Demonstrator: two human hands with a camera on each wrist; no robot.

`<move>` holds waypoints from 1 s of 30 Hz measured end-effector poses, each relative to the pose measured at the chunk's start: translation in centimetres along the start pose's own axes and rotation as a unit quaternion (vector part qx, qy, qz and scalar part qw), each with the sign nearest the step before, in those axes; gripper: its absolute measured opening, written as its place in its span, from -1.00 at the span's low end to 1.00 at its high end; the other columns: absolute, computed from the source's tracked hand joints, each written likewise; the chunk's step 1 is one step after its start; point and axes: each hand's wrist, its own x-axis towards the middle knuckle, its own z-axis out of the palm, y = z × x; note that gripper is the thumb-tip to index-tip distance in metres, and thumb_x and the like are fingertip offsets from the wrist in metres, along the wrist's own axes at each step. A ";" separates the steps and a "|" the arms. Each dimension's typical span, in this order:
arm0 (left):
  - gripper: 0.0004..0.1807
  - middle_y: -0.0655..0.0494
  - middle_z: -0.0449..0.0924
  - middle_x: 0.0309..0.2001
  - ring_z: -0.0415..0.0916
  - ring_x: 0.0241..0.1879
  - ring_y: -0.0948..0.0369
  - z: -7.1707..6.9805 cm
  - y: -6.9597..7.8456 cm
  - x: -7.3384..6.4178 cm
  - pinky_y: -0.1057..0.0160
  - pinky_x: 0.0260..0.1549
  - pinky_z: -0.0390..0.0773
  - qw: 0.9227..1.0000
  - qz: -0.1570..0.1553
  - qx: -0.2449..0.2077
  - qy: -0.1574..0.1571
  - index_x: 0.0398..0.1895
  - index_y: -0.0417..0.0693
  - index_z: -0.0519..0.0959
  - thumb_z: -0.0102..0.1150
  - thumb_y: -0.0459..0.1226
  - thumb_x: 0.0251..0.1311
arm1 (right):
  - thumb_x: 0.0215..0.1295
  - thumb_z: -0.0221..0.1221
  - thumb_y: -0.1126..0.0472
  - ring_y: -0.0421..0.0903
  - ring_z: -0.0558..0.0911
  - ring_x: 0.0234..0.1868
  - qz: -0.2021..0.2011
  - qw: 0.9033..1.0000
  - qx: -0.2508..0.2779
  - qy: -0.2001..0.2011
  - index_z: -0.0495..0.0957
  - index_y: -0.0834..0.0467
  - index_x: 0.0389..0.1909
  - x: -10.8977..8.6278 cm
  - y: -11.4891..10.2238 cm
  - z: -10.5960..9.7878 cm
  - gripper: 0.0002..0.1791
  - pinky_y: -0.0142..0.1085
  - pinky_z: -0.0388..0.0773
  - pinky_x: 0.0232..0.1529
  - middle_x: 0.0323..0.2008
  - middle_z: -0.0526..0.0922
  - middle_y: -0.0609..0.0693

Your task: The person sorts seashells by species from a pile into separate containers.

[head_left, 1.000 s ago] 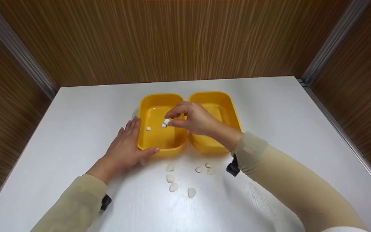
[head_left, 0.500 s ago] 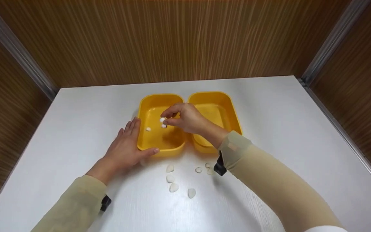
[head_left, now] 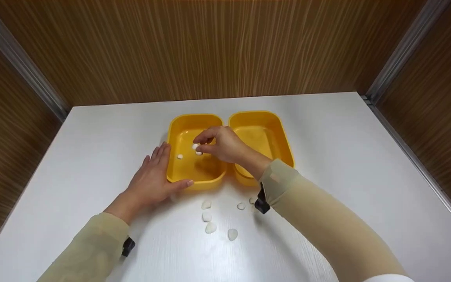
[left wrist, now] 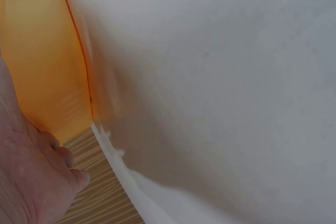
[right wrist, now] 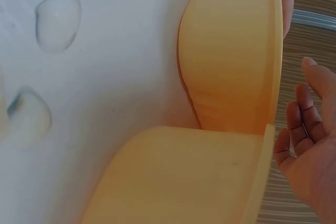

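My left hand (head_left: 153, 176) rests against the left yellow box (head_left: 188, 170), its fingers along the left side and its thumb over the front rim. Over the inside of that box, my right hand (head_left: 225, 145) pinches a small white shell (head_left: 195, 146) between thumb and fingertips. Inside, another white shell (head_left: 199, 153) sits just below the pinched one, partly covered in the head view. A further small white shell (head_left: 180, 156) lies near the left wall. In the right wrist view the right hand (right wrist: 312, 150) shows beyond the box rims.
A second yellow box (head_left: 258, 137) stands close on the right, under my right forearm. In front of the boxes several pale shells lie scattered on the white table (head_left: 327, 129), among them one shell (head_left: 232, 234) nearest me. A wood-grain panel (head_left: 217, 47) rises behind.
My right hand has moved a little left over the left box, still pinching the white shell. The right forearm has swung left and now covers part of the shells on the table. The left hand stays put.
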 end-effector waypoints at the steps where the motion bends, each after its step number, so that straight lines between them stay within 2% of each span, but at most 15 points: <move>1: 0.39 -0.11 -0.34 0.74 -0.37 0.70 -0.08 0.0 0.0 0.0 -0.18 0.62 -0.32 1.000 0.000 0.000 0.000 0.73 -0.20 -0.32 0.12 0.49 0.24 | 0.40 0.41 0.19 -0.07 0.60 -0.09 0.000 1.000 -0.002 0.000 0.79 0.13 0.08 0.0 0.0 0.0 -0.72 -0.34 0.64 -0.02 -0.12 0.75 -0.08; 9: 0.40 -0.13 -0.32 0.74 -0.36 0.70 -0.10 0.1 -0.1 0.1 -0.19 0.62 -0.31 1.000 0.002 0.001 0.002 0.72 -0.23 -0.31 0.11 0.50 0.24 | 0.44 0.38 0.18 -0.05 0.60 0.08 0.017 1.000 -0.011 -0.005 0.73 0.13 0.20 0.0 0.0 -0.1 -0.64 -0.23 0.59 0.24 0.11 0.74 0.07; 15: 0.41 -0.12 -0.34 0.74 -0.36 0.70 -0.09 0.1 -0.1 0.1 -0.18 0.62 -0.32 1.000 -0.002 -0.001 0.000 0.73 -0.21 -0.32 0.12 0.51 0.22 | 0.45 0.38 0.17 -0.09 0.60 0.07 0.010 1.000 -0.016 -0.005 0.75 0.07 0.18 -0.7 -0.9 -1.2 -0.67 -0.25 0.60 0.23 0.05 0.73 -0.07; 24: 0.41 -0.11 -0.31 0.74 -0.35 0.70 -0.09 -0.1 0.0 0.0 -0.17 0.62 -0.31 1.000 -0.005 -0.007 0.005 0.74 -0.17 -0.31 0.16 0.49 0.21 | 0.43 0.39 0.19 -0.05 0.66 0.02 -0.091 0.995 -0.043 0.016 0.77 0.10 0.13 -3.9 -2.2 -4.6 -0.71 -0.08 0.62 0.12 0.01 0.78 -0.09; 30: 0.41 -0.10 -0.31 0.74 -0.34 0.71 -0.08 -0.1 0.0 0.0 -0.16 0.63 -0.31 1.000 -0.007 -0.013 0.003 0.74 -0.16 -0.30 0.18 0.48 0.21 | 0.40 0.42 0.23 -0.07 0.71 0.04 -0.147 0.987 -0.056 0.035 0.79 0.15 0.08 -7.1 -1.9 -6.6 -0.73 -0.14 0.63 0.07 0.00 0.81 -0.06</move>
